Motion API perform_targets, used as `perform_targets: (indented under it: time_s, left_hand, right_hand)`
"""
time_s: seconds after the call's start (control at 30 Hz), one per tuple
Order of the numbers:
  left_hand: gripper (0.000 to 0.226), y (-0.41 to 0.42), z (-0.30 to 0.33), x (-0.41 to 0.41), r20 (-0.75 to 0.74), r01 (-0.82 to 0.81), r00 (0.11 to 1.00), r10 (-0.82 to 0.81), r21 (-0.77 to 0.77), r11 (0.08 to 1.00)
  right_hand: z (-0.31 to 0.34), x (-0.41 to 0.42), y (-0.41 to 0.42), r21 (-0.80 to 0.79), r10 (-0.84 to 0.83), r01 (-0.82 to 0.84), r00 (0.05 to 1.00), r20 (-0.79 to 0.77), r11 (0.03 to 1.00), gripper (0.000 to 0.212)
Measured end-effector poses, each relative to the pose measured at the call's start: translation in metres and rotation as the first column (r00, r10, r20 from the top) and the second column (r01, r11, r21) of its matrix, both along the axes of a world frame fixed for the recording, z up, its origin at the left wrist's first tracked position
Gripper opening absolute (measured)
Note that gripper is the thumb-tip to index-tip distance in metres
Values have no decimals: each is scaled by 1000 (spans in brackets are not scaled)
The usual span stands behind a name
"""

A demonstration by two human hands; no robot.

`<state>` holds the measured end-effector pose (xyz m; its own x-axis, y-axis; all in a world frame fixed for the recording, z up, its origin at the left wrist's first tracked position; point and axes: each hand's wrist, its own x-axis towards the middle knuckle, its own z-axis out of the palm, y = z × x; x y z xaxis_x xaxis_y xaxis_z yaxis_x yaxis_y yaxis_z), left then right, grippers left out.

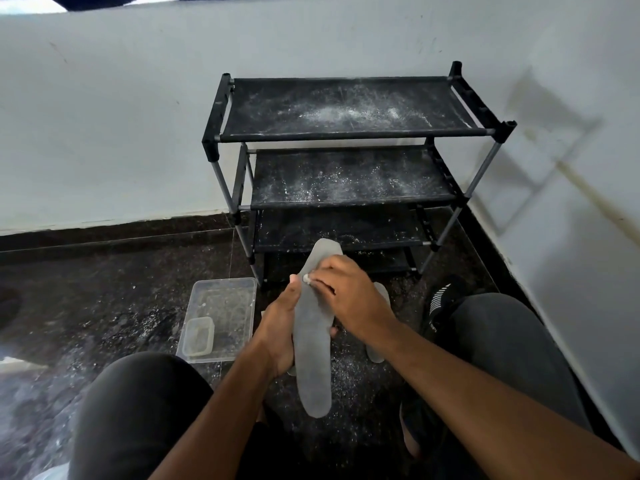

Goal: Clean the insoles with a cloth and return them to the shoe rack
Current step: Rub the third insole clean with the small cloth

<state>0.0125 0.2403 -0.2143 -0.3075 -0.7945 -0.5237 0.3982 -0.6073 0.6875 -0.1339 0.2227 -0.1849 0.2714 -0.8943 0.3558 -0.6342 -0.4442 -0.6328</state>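
Observation:
A long grey insole (313,362) is held upright-slanted in front of me, its toe end pointing at the rack. My left hand (282,327) grips its left edge from below. My right hand (346,296) lies over its upper part, fingers curled on a small white cloth (307,278) that only peeks out by the fingertips. A second grey insole (379,341) lies on the floor behind, mostly hidden by my right arm. The black shoe rack (349,133) stands ahead against the wall, its shelves dusted with white powder and holding nothing.
A clear plastic tub (242,289) with a small clear box (198,336) inside sits on the dark speckled floor to the left. White powder is scattered on the floor. My knees frame the view; a black shoe (441,299) is at right. Walls close the back and right.

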Motion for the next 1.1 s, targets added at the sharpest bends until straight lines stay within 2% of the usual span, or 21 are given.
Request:
perform_targets:
  time_s: [0.07,0.13,0.23,0.3,0.37,0.47,0.67,0.83,0.9,1.0,1.03,1.1]
  left_hand:
    - [68,-1,1,0,-13,7,1000,-7,-6,1000]
    - [65,0,5,-1,-23,16,1000,-16,-8,1000]
    - [63,-1,4,-3,20,-18,1000,18,16,1000]
    - [63,-2,2,-4,38,-36,999,35,34,999]
    - [63,-2,6,-6,22,-35,999,35,36,999]
    - [60,-2,12,-8,-15,-36,999,37,55,998]
    - [62,-7,4,-7,2,-114,993,114,67,991]
    - [63,-4,7,-6,-33,-5,999,6,36,999]
    - [61,-4,6,-7,-51,-4,999,5,33,999]
    - [60,-4,2,-7,-65,-16,998,18,42,999]
    - [60,-4,2,-7,-63,-5,998,7,28,1000]
    - [59,-5,1,-5,-47,57,997,-58,-38,998]
  right_hand:
    - [0,-5,-9,1,-80,80,994,70,997,17]
    - [-2,-8,-14,-2,-168,168,985,39,986,18]
    - [-7,3,-6,-29,-79,78,996,-41,997,15]
    - [-7,6,-1,-31,-42,41,998,-41,999,13]
    - [-5,1,-10,-67,-128,126,992,-14,990,11]
    - [-1,-8,-22,-23,-269,272,959,86,962,9]
    - [-2,8,-11,-83,-77,82,995,63,993,8]
    - [0,-10,-30,-54,-319,328,938,133,943,9]
    - [0,-4,-25,-84,-283,291,954,101,953,9]
    - [0,3,-15,-120,-142,148,988,61,982,8]
    - [1,1,-18,-128,-156,162,986,52,978,8]
    - [2,-7,-26,-131,-285,289,957,43,948,9]
